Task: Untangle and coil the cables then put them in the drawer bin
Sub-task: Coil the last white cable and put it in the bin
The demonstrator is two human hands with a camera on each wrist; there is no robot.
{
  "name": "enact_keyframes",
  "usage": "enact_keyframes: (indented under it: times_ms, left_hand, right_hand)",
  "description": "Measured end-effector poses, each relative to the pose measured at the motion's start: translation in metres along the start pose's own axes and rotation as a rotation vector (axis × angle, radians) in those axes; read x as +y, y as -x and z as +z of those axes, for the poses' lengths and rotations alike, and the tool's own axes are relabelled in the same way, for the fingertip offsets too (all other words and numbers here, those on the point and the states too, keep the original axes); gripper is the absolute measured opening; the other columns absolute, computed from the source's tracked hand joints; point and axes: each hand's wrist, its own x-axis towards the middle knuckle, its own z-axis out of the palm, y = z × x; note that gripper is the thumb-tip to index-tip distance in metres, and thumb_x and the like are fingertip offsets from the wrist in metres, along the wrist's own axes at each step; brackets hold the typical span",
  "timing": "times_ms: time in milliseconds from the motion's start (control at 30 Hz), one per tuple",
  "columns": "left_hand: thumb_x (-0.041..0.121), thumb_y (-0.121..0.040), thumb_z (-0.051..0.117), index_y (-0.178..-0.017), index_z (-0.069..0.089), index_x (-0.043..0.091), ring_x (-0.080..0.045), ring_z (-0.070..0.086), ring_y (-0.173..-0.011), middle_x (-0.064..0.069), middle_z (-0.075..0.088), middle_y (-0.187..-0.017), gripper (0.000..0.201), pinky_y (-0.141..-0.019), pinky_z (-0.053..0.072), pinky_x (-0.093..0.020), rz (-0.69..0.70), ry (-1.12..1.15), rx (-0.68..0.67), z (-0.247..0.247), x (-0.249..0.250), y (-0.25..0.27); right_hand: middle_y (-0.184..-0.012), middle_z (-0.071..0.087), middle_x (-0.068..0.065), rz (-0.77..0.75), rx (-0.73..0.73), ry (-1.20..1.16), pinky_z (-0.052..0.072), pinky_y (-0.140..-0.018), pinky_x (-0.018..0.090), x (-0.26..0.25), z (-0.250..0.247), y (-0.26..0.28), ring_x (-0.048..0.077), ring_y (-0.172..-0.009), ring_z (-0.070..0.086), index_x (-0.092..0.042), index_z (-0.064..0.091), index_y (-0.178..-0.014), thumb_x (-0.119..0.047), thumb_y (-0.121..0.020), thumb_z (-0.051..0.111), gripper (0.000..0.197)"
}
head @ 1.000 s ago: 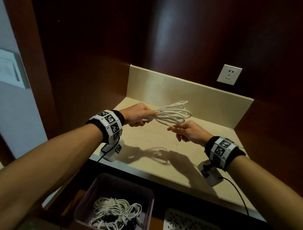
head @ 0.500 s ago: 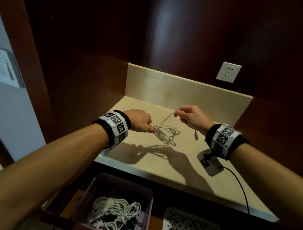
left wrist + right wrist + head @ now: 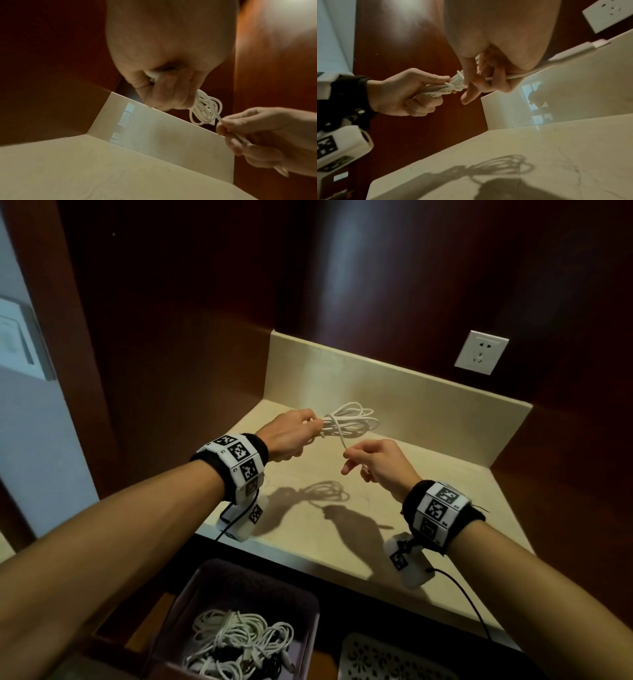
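Note:
A white cable coil (image 3: 352, 422) hangs above the beige counter (image 3: 342, 529), its loops pointing right. My left hand (image 3: 310, 428) grips the coil's gathered end in a fist; the left wrist view shows the loops (image 3: 205, 109) sticking out past the fingers. My right hand (image 3: 347, 456) is just in front of the coil and pinches its loose tail, which runs over the bundle. In the right wrist view the tail (image 3: 513, 77) passes through my right fingers (image 3: 471, 81) beside the bundle (image 3: 447, 86). The drawer bin (image 3: 308, 601) sits open below the counter.
Several white cables (image 3: 239, 642) lie tangled in the purple bin. A white perforated tray (image 3: 387, 659) sits to the bin's right. A wall socket (image 3: 481, 352) is on the dark wood panel at back right. A low beige backsplash (image 3: 394, 392) borders the counter.
My left hand has lifted the coil from near the counter. My right hand has dropped from behind the coil to its front, carrying the tail over the bundle.

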Motion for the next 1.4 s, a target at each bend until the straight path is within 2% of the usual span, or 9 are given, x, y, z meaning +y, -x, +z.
enact_keyframes:
  times_ms: [167, 300, 633, 733, 833, 933, 1100, 1267, 1400]
  left_hand:
    - [0.029, -0.098, 0.041, -0.075, 0.046, 0.018, -0.014, 0.025, -0.041, -0.002, 0.036, -0.054, 0.027, -0.041, 0.019, -0.019, 0.004, 0.223, -0.104, -0.002, 0.005, 0.008]
    - [0.035, -0.099, 0.037, -0.074, 0.047, 0.019, -0.012, 0.019, -0.041, 0.000, 0.029, -0.052, 0.031, -0.043, 0.017, -0.018, -0.071, 0.293, -0.250, -0.004, 0.007, 0.011]
    - [0.056, -0.095, 0.039, -0.077, 0.054, 0.016, -0.013, 0.024, -0.038, -0.001, 0.032, -0.048, 0.047, -0.041, 0.021, -0.017, -0.208, 0.318, -0.465, -0.003, 0.008, 0.012]
    - [0.070, -0.076, 0.058, -0.091, 0.059, 0.011, -0.018, 0.037, -0.043, -0.007, 0.049, -0.055, 0.060, -0.043, 0.031, -0.021, -0.131, 0.069, -0.397, -0.002, 0.009, 0.011]
    - [0.047, -0.068, 0.083, -0.111, 0.048, 0.017, -0.019, 0.046, -0.046, -0.011, 0.064, -0.070, 0.063, -0.041, 0.035, -0.023, -0.063, -0.091, -0.298, 0.004, 0.009, 0.006]
    - [0.036, -0.073, 0.082, -0.121, 0.032, 0.025, -0.019, 0.056, -0.061, -0.007, 0.064, -0.086, 0.070, -0.054, 0.046, -0.030, 0.076, -0.476, -0.140, 0.011, 0.009, 0.004]
    - [0.020, -0.081, 0.058, -0.127, 0.034, 0.025, -0.033, 0.058, -0.078, -0.008, 0.065, -0.099, 0.052, -0.064, 0.039, -0.035, 0.252, -0.938, 0.134, 0.021, 0.011, 0.006]
    - [0.016, -0.089, 0.048, -0.122, 0.040, 0.020, -0.031, 0.046, -0.070, -0.011, 0.063, -0.099, 0.034, -0.062, 0.033, -0.035, 0.234, -1.075, 0.188, 0.028, 0.016, 0.011]
    - [0.018, -0.085, 0.050, -0.106, 0.056, 0.026, -0.030, 0.049, -0.075, -0.007, 0.064, -0.091, 0.023, -0.066, 0.034, -0.032, 0.164, -0.775, 0.211, 0.024, 0.017, 0.012]
  right_hand:
    - [-0.089, 0.072, 0.016, 0.062, 0.068, -0.274, 0.028, -0.045, 0.024, 0.002, -0.003, -0.010, 0.013, -0.050, 0.039, -0.012, 0.039, -0.130, -0.005, -0.086, 0.069, 0.054]
    - [-0.095, 0.066, 0.007, -0.027, -0.017, -0.334, 0.028, -0.040, 0.020, 0.003, -0.012, -0.014, 0.012, -0.054, 0.038, -0.028, 0.025, -0.140, 0.010, -0.082, 0.067, 0.081]
    - [-0.079, 0.055, 0.002, -0.128, -0.029, -0.466, 0.027, -0.036, 0.018, -0.007, -0.010, -0.004, 0.008, -0.047, 0.042, -0.020, 0.040, -0.117, 0.014, -0.076, 0.069, 0.061]
    - [-0.076, 0.059, 0.001, -0.087, 0.019, -0.447, 0.028, -0.037, 0.018, -0.009, -0.010, -0.003, 0.009, -0.050, 0.044, -0.017, 0.044, -0.114, 0.013, -0.076, 0.069, 0.055]
    - [-0.073, 0.058, 0.006, -0.040, 0.097, -0.440, 0.024, -0.039, 0.019, -0.008, -0.008, -0.007, 0.014, -0.049, 0.039, -0.012, 0.047, -0.112, 0.011, -0.074, 0.072, 0.051]
    - [-0.070, 0.055, 0.011, -0.012, 0.149, -0.398, 0.024, -0.037, 0.019, -0.009, -0.006, -0.008, 0.013, -0.039, 0.034, -0.009, 0.047, -0.103, 0.010, -0.076, 0.070, 0.040]
    - [-0.063, 0.046, 0.011, 0.013, 0.211, -0.368, 0.023, -0.038, 0.020, -0.011, -0.001, -0.012, 0.013, -0.038, 0.032, -0.006, 0.051, -0.092, 0.009, -0.076, 0.067, 0.027]
    - [-0.062, 0.052, 0.012, 0.049, 0.242, -0.352, 0.026, -0.037, 0.018, -0.015, 0.002, -0.012, 0.013, -0.035, 0.038, 0.000, 0.056, -0.091, 0.008, -0.079, 0.066, 0.018]
    - [-0.072, 0.055, 0.012, -0.027, 0.208, -0.386, 0.029, -0.037, 0.019, -0.014, 0.001, -0.006, 0.013, -0.035, 0.040, -0.004, 0.051, -0.102, 0.005, -0.084, 0.062, 0.022]
